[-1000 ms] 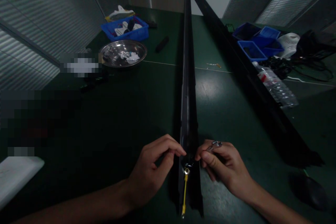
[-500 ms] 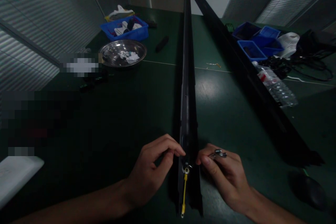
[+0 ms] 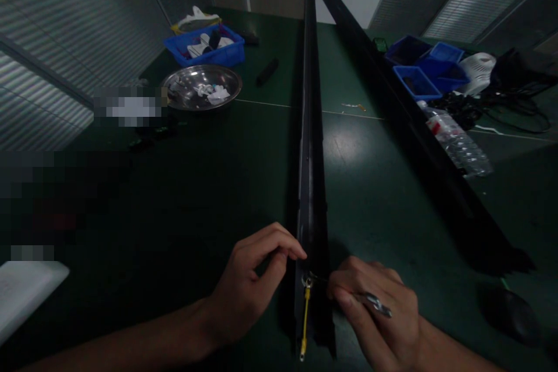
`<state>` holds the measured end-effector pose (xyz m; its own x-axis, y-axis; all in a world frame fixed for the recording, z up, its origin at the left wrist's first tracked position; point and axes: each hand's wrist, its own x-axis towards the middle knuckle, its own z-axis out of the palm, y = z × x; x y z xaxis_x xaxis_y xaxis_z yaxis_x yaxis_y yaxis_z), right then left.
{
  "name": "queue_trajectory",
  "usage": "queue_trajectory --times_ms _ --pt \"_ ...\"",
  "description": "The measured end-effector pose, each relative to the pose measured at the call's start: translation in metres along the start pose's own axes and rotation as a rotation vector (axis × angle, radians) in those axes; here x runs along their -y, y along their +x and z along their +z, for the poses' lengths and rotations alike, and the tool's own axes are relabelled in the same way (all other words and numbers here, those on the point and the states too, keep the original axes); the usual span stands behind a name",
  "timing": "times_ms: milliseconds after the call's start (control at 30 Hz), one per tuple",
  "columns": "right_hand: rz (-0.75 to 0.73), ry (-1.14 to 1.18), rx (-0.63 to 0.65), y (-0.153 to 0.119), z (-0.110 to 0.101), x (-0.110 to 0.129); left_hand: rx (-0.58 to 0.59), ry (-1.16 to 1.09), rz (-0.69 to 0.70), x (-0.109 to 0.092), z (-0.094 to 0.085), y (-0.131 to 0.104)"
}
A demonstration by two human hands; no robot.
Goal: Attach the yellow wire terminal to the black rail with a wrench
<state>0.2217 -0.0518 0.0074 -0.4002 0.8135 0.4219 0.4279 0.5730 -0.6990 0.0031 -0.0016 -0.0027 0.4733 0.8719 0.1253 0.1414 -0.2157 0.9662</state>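
Observation:
A long black metal channel runs away from me along the table. Inside its near end, a yellow wire with ring terminals is attached by one ring at a small bolt; the other ring lies loose toward me. My left hand is curled at the channel's left wall, its index finger over the rim; the other fingertips are hidden. Closed around a small silver wrench, my right hand is at the channel's right side. The wrench's far end reaches the bolt.
A second black channel lies slanted to the right. Beyond it are a plastic bottle, blue bins and cables. On the left stand a steel bowl and a blue basket. A dark mouse sits at lower right.
My right hand has moved down and slightly right, swinging the wrench so its outer end points toward me. My left hand has stayed nearly in place.

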Motion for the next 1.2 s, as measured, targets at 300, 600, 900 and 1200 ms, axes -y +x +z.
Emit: queue_trajectory --times_ms 300,600,900,1200 --pt "-0.012 -0.029 -0.012 0.006 0.0 0.011 -0.001 -0.014 0.001 -0.002 0.0 0.001" --pt "0.068 -0.104 0.073 0.006 0.002 0.014 -0.003 -0.012 0.002 0.0 0.0 0.0" --pt "0.041 -0.136 -0.015 0.007 0.005 0.014 0.0 -0.02 -0.002 -0.002 -0.001 0.0" --pt "0.136 0.064 0.004 0.003 0.004 0.002 0.04 -0.022 0.018 -0.002 -0.001 -0.002"
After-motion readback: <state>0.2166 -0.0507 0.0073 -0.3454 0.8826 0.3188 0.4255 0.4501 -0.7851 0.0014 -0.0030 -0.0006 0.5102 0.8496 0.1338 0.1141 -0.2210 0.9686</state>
